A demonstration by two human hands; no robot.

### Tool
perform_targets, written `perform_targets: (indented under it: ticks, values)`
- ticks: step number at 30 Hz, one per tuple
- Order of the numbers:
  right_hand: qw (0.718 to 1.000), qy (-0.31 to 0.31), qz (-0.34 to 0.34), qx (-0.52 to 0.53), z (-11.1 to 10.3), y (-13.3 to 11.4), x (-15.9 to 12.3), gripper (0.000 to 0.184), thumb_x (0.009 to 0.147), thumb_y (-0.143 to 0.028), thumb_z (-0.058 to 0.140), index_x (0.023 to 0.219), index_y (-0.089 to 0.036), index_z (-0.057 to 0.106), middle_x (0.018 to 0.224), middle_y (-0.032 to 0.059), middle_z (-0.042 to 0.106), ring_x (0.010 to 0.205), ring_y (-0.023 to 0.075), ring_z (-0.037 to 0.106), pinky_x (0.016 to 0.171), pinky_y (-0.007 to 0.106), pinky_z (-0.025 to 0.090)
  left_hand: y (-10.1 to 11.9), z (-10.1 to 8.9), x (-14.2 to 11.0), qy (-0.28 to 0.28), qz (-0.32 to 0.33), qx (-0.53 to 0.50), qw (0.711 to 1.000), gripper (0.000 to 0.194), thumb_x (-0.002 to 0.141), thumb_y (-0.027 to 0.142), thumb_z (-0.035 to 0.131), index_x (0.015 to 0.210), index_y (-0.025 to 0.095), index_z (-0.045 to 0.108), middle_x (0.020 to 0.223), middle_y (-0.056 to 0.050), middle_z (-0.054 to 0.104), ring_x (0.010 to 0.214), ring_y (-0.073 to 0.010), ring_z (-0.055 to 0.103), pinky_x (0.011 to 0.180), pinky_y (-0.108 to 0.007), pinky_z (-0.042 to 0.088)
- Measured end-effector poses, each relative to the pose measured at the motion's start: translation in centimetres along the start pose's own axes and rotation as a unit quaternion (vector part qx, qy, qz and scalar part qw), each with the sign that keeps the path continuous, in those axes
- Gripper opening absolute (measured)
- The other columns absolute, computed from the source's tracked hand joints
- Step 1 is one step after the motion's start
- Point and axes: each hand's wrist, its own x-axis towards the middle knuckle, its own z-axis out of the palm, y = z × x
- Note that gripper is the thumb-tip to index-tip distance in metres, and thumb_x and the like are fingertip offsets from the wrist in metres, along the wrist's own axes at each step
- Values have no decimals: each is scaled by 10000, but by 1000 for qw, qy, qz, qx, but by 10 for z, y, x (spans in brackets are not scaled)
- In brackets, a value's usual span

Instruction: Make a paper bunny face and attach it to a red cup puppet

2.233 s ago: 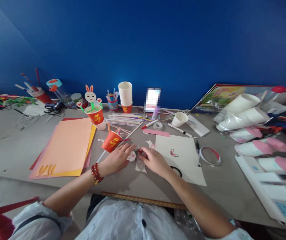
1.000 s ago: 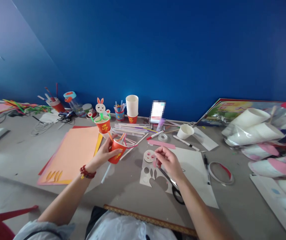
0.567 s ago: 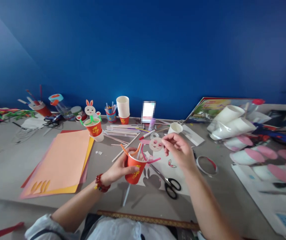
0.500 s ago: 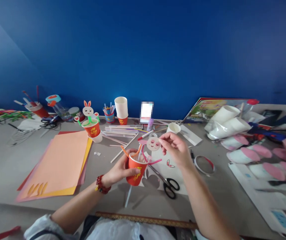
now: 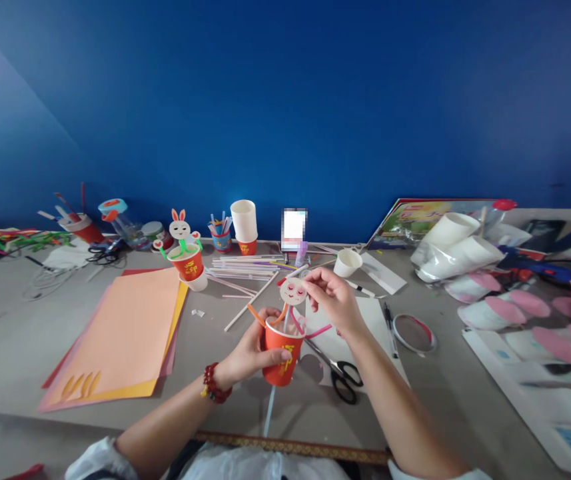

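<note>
My left hand (image 5: 260, 350) is wrapped round a red paper cup (image 5: 289, 373) with yellow lettering, held above the table. An orange pipe cleaner (image 5: 256, 315) and a pink one (image 5: 319, 331) curve out over its rim. A pale straw (image 5: 269, 413) sticks out below the cup. Just above the rim, my right hand (image 5: 332, 300) pinches the edge of a round paper face (image 5: 292, 292) with pink eyes and cheeks. Whether the face touches the straw's upper end, I cannot tell. Black-handled scissors (image 5: 346, 381) lie right of the cup, on white paper (image 5: 372, 320).
Coloured paper sheets (image 5: 130, 327) lie at the left. Behind stand a finished rabbit cup (image 5: 191, 265), stacked white cups (image 5: 244, 219) and several loose straws (image 5: 242, 267). A tape roll (image 5: 414, 332) and a pen (image 5: 390, 329) are at the right, near bagged cups (image 5: 452, 247).
The paper face has moved left and now sits over the cup's opening, my right hand moving with it. The view has shifted slightly, and the cup appears a little lower and further right.
</note>
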Motion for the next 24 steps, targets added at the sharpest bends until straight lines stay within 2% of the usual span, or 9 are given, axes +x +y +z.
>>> perform_targets:
  ticks: [15,24]
  values:
    - [999,-11,-21,-26,0,10,3,187,893,-389,610,837,-211,596,689,-16,609,493,101,520,484,221,436,-6,-1,-1,11,7,-5,1000,572,696,309,853,1136,231,496,1036,-35,620,875,-164,619,787,-272,495]
    - [999,-27,-25,-39,0,7,4,158,890,-370,608,846,-218,604,692,-13,603,522,117,512,484,231,424,-8,0,-1,-14,15,-27,999,559,706,301,849,1135,223,500,1048,-43,620,882,-165,635,785,-266,506]
